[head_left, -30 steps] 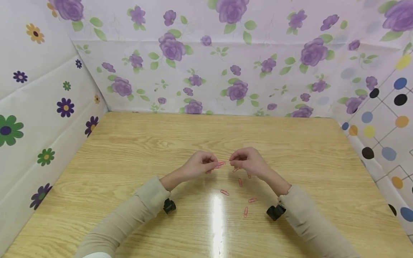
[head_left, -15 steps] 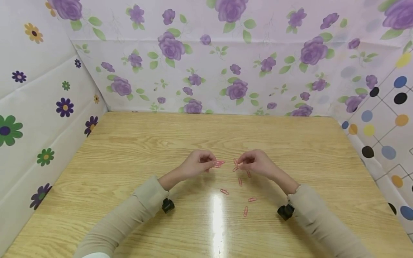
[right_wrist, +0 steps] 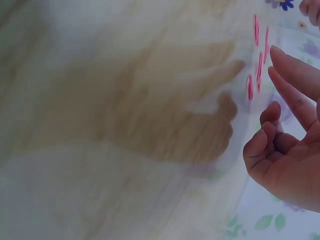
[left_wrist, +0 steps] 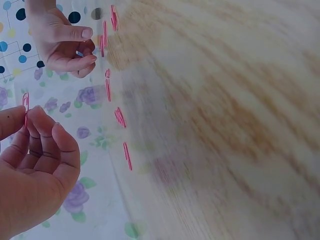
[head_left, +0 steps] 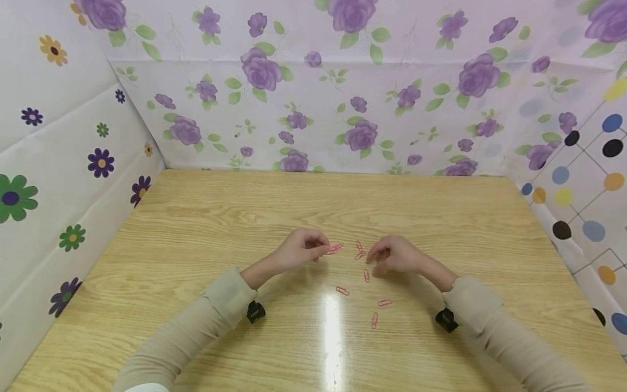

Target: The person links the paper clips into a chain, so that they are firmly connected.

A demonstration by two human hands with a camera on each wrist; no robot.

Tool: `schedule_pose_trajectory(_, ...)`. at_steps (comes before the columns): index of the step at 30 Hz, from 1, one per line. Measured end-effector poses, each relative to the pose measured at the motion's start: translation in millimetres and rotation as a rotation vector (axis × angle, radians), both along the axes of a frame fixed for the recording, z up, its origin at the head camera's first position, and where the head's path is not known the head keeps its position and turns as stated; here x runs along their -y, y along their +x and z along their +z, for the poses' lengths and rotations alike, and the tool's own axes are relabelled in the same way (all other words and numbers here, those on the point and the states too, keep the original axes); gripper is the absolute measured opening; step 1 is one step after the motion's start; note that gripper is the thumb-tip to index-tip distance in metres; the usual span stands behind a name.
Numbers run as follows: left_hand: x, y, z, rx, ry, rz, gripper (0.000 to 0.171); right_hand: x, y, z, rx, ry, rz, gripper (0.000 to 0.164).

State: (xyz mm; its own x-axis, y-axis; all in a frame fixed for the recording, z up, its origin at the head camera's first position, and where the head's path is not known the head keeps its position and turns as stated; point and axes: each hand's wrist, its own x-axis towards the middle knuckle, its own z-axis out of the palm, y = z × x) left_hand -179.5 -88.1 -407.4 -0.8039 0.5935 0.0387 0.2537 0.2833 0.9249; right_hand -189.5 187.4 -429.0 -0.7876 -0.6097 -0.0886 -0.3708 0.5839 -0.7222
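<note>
My left hand point(head_left: 302, 249) pinches a pink paper clip point(left_wrist: 25, 101) between thumb and fingertips, raised over the wooden table. From the head view, the pink at these fingertips could be more than one clip; I cannot tell. My right hand point(head_left: 398, 254) hovers to the right, its thumb and forefinger apart with nothing seen between them. Just left of its fingertips, pink paper clips point(head_left: 360, 254) lie close together. Another clip point(head_left: 366, 276) lies just below them. In the right wrist view, the right hand point(right_wrist: 287, 145) has its other fingers partly bent.
Nearer to me, loose pink paper clips lie on the table point(head_left: 220, 207): one left point(head_left: 342, 291), one right point(head_left: 385, 302) and one lowest point(head_left: 374, 320). A flowered cloth point(head_left: 313, 109) stands behind the table, with patterned cloths at both sides.
The right hand has drawn away from the left hand, moving right and slightly toward me. Clips it partly covered now show. The left hand has stayed nearly still, keeping its grip.
</note>
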Motion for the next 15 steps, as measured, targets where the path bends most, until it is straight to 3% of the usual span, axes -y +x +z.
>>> schedule_pose_trajectory(15, -0.9, -1.8, -0.3, -0.035, -0.001, -0.04, 0.014, -10.0, -13.0, -5.2, -0.032, 0.068, -0.01, 0.01)
